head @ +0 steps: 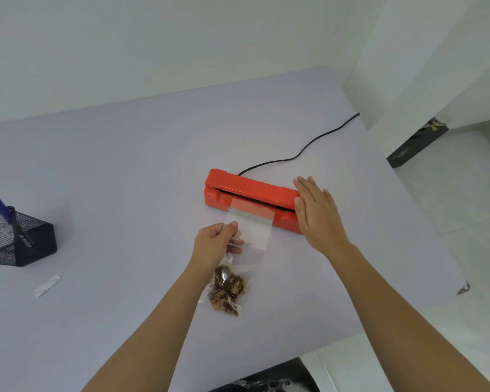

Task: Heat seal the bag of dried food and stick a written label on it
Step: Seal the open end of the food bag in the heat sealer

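The left hand (pixel 217 244) pinched the clear plastic bag (pixel 252 230) by its left edge, thumb on top and fingers curled beneath. The bag ran away from that hand toward the far side. The dried food (pixel 228 291) was bunched at its near end, just beside the wrist, and its open mouth was laid into the slot of the red heat sealer (pixel 246 190).

The right hand (pixel 316 210) lay flat with its fingers straight, holding nothing, over the right end of the sealer's lid. I could not tell whether it was pressing or only hovering.

The sealer's long axis ran left to right across the desk (pixel 125 165), so the bag crossed it roughly square. To my eye the right hand was the nearer one for pushing the lid down, while the left kept the film taut.

A black cord (pixel 303 149) trailed off to the far right. Well away on the left lay a small white label strip (pixel 47 285), and beyond it stood a black mesh holder (pixel 20 244) with a blue pen (pixel 0 207) in it, untouched.
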{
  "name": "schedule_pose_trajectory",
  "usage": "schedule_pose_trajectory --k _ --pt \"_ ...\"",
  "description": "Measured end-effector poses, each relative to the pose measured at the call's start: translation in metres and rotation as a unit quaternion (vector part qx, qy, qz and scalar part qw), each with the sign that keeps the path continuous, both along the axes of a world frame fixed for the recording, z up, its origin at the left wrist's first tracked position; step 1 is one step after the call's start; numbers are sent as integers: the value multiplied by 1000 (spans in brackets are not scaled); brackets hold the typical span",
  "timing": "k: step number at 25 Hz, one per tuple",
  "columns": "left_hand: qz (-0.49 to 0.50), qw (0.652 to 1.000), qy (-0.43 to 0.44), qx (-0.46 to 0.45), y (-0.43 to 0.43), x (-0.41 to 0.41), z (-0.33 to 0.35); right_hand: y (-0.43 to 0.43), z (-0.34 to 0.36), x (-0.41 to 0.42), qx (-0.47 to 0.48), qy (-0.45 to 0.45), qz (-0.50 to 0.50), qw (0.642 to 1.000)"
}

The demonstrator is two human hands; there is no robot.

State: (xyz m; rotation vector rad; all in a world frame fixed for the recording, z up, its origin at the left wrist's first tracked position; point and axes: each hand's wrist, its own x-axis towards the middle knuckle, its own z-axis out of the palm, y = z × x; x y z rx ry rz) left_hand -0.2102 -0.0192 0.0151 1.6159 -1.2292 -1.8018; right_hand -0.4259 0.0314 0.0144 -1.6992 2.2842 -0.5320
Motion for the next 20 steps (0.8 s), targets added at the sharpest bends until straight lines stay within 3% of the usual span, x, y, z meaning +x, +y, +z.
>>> schedule_pose_trajectory --k 20 --pt "-8 1000 -2 0 0 0 0 -2 -11 1 -10 22 -19 1000"
